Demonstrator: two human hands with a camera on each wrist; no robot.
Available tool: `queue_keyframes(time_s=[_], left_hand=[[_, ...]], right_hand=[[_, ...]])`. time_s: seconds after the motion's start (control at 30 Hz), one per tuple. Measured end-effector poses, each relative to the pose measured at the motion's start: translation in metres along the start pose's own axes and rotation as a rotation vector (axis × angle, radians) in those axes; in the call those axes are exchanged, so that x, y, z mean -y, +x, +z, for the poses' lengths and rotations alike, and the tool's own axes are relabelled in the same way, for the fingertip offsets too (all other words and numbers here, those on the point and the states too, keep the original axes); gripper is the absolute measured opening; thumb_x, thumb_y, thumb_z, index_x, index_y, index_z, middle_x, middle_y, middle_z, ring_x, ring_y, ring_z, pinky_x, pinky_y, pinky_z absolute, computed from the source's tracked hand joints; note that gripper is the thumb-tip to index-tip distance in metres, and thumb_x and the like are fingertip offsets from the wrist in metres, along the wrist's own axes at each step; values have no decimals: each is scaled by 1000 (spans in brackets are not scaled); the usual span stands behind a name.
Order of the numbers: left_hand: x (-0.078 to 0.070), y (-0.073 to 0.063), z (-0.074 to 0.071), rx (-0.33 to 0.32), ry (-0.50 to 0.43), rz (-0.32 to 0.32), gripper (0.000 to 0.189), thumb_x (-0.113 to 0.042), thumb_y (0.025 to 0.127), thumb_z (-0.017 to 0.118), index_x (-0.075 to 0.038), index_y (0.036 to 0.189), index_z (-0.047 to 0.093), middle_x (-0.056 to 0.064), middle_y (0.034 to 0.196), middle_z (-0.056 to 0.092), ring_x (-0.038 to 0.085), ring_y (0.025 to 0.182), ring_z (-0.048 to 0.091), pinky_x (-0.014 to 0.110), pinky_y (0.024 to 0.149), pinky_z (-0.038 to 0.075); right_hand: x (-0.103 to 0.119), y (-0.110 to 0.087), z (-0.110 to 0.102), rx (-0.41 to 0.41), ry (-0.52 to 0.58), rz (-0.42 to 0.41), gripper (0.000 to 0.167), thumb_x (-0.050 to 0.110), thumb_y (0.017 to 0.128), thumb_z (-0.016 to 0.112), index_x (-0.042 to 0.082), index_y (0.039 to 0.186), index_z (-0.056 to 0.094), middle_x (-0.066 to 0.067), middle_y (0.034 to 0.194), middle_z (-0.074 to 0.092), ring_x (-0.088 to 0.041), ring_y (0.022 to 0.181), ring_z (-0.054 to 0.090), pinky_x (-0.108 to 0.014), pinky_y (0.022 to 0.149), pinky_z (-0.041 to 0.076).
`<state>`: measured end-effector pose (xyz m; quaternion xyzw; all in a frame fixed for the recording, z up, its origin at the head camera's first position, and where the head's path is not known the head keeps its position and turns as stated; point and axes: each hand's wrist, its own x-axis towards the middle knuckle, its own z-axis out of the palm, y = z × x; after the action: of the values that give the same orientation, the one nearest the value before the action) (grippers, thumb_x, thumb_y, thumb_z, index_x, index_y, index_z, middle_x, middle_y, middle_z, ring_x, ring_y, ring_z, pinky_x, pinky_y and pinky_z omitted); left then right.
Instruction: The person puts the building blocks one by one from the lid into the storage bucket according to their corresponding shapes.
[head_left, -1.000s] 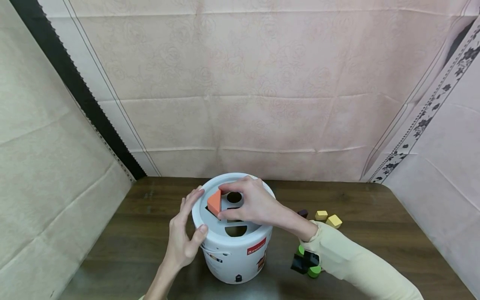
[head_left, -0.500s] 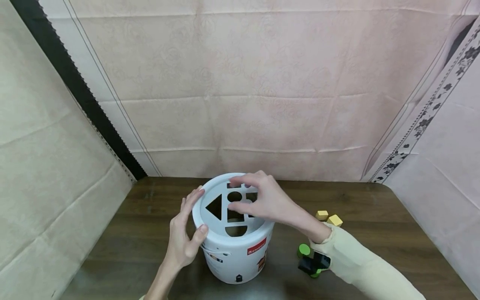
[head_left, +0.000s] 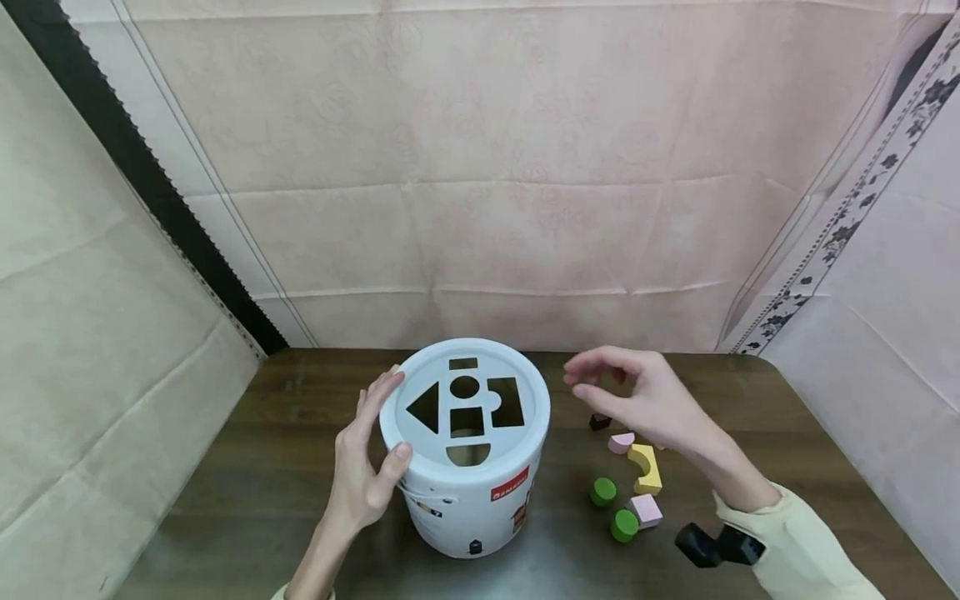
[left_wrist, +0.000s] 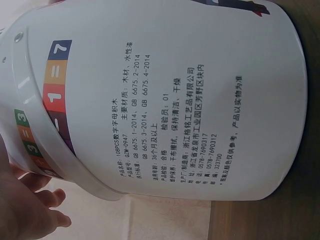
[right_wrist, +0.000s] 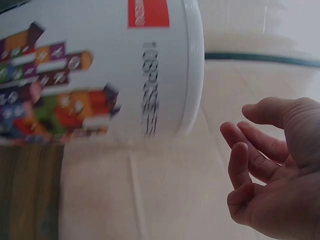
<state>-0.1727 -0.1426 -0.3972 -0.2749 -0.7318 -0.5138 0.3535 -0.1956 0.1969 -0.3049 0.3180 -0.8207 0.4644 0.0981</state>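
A white bucket [head_left: 450, 529] stands upright under a pale lid [head_left: 433, 448] cut with shaped holes, among them a triangle, a circle and a square. My left hand [head_left: 360, 467] rests against its left side, thumb and fingertips spread on the lid's edge. In the left wrist view several loosely bent fingertips [left_wrist: 52, 197] show beside the bucket's printed wall [left_wrist: 200, 100]. Right of the bucket my right hand [head_left: 645, 396] hovers with loosely bent fingers, holding nothing. Beneath it lie a dark block [head_left: 599, 422], a pink half-round block [head_left: 621, 442] and a yellow arch block [head_left: 652, 477].
Two green cylinders [head_left: 624, 526] and a pale pink block [head_left: 645, 511] lie on the wooden table [head_left: 247, 492] right of the bucket. A black wrist camera [head_left: 720, 546] sits on my right wrist. Cloth walls [head_left: 480, 208] enclose the back and sides.
The orange triangular block has left my right hand at the triangular hole and is out of sight. My right hand has moved right, off the lid. My left hand stays at the rim.
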Motion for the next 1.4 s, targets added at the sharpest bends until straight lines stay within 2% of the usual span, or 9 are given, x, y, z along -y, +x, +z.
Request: queue_keyframes(time_s=[0.27,0.57,0.73,0.83,1.1,1.27,1.4], left_hand=[[1,0,0,0,-5,11,65,-39,89,60,0,141,54,17,143,54,37,137,43,71,108,13],[1,-1,-1,-3,-5,11,64,-37,89,60,0,141,54,18,142,54,37,136,44,72,108,13],[0,0,-1,-3,-4,12,64,-37,90,60,0,141,54,18,142,54,37,136,44,72,108,13],[-1,0,0,-3,-7,15,64,-37,90,60,1,141,54,18,142,54,36,137,44,72,108,13],[0,-1,-1,-5,-2,8,63,-36,89,60,0,141,54,17,142,54,35,137,44,73,108,13],[-1,-1,0,-7,-2,9,63,-34,88,60,0,141,54,17,142,54,36,137,44,74,107,13],[-1,-1,0,-7,-6,11,63,-34,88,60,0,141,54,17,142,55,36,137,44,74,106,14]], right_hand=[[-35,-41,-21,-88,15,68,25,-8,86,71,4,107,72,-1,95,73,-12,79,61,-21,65,47],[-84,-84,-38,-186,-17,150,24,-10,86,70,-2,109,70,2,97,73,-10,76,61,-21,62,48],[-114,-103,-43,-221,-5,139,26,-13,85,68,-6,110,68,4,98,73,-9,75,61,-21,60,47],[-129,-112,-45,-232,-7,142,28,-15,84,69,-9,111,66,5,98,73,-8,77,62,-20,62,48],[-169,-126,-48,-212,-54,244,32,-8,85,72,-6,117,65,1,95,68,-8,79,60,-22,59,46],[-190,-134,-49,-211,-83,270,34,-7,86,72,-6,120,64,7,105,70,-5,90,62,-21,66,47],[-202,-138,-48,-213,-38,266,37,-10,86,70,-10,122,61,6,110,69,-4,96,63,-18,71,49]])
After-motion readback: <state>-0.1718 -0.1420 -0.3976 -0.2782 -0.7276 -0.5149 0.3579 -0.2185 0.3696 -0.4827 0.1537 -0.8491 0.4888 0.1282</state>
